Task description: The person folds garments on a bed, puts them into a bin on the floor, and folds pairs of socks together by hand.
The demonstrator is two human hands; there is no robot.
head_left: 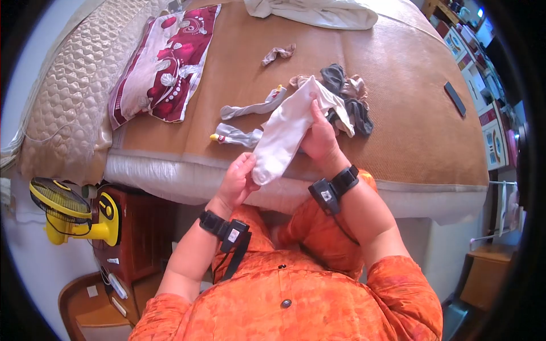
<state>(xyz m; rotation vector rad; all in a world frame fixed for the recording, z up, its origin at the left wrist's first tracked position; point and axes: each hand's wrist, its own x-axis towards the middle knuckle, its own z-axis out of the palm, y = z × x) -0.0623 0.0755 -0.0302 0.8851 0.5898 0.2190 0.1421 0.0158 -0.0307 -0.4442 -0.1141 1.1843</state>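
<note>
A white sock (282, 136) is stretched slantwise between my two hands above the bed's front edge. My left hand (240, 179) and my right hand (321, 136) are at its opposite ends: the one at the lower left pinches the toe, the one at the upper right grips near the cuff. Grey socks with yellow tips, one (253, 108) above the other (239, 136), lie left of the white sock. Behind my right hand is a pile of dark socks (358, 116) and brown ones (356, 86). A small brownish sock (278, 54) lies apart, farther back.
The bed (409, 136) has a brown mat. On it are a red and white pillow (165, 65), a white cloth (318, 12) at the back and a dark remote (455, 99) at the right. A yellow fan (108, 219) stands on a red-brown cabinet (136, 236) at the left.
</note>
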